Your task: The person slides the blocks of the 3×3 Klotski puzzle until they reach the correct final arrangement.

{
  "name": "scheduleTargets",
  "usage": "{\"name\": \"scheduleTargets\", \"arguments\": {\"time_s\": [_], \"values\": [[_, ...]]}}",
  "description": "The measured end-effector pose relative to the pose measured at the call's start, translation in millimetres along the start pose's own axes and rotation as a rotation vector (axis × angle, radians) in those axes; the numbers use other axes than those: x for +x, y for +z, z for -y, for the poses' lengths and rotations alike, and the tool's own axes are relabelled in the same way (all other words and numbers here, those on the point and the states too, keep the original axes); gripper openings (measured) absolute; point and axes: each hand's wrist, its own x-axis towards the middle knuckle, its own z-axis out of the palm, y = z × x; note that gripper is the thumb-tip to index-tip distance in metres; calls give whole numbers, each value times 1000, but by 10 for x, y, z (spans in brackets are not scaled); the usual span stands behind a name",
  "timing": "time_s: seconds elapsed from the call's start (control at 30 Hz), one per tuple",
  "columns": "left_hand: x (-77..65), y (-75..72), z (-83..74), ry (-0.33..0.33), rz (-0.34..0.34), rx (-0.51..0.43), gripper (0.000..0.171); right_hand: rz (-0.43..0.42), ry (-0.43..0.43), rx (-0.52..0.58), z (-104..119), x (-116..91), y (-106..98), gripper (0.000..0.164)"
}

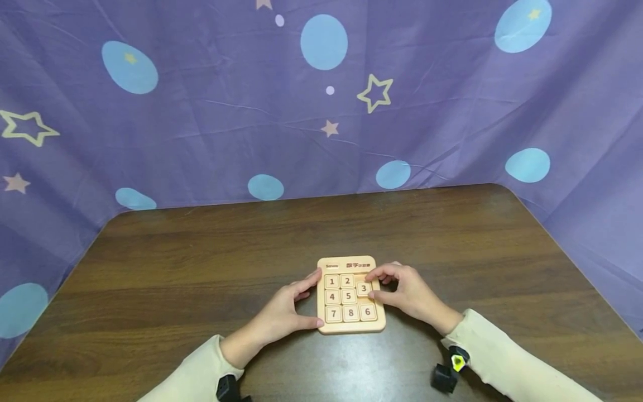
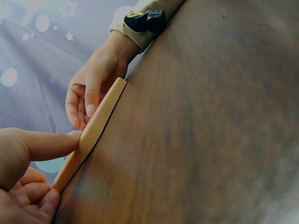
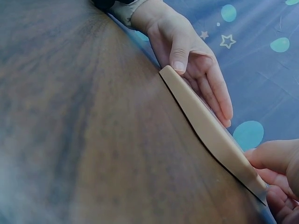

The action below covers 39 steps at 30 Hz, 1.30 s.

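A pale wooden number slide puzzle (image 1: 351, 328) lies flat on the table, its numbered tiles facing up. My left hand (image 1: 281, 317) holds the puzzle's left side, thumb near the lower corner and forefinger near the upper one. From the right, my right hand (image 1: 413, 293) pinches the 3 tile (image 1: 363, 288) between forefinger and thumb. That tile sits between the top and middle rows, with gaps above and below it. The 6 tile (image 1: 368, 312) fills the bottom right spot. Both wrist views show the puzzle's frame (image 2: 100, 119) edge-on, hiding the tiles.
The brown wooden table (image 1: 201, 268) has rounded far corners. Behind it hangs a purple cloth (image 1: 211, 111) with stars and blue spots. A black wrist device (image 1: 444, 378) is on the right sleeve, close above the tabletop.
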Motion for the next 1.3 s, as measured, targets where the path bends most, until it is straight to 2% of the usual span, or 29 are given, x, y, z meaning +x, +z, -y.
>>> {"name": "scheduleTargets", "arguments": {"time_s": [0.6, 0.97, 1.3], "values": [[-3, -2, -2, -6, 1, 6, 85, -36, 38, -1, -14, 61, 38, 22], [9, 2, 8, 6, 0, 33, 85, -71, 31, -19, -6, 67, 36, 24], [17, -8, -5, 6, 4, 21, 86, -70, 47, -18, 13, 80, 31, 25]]}}
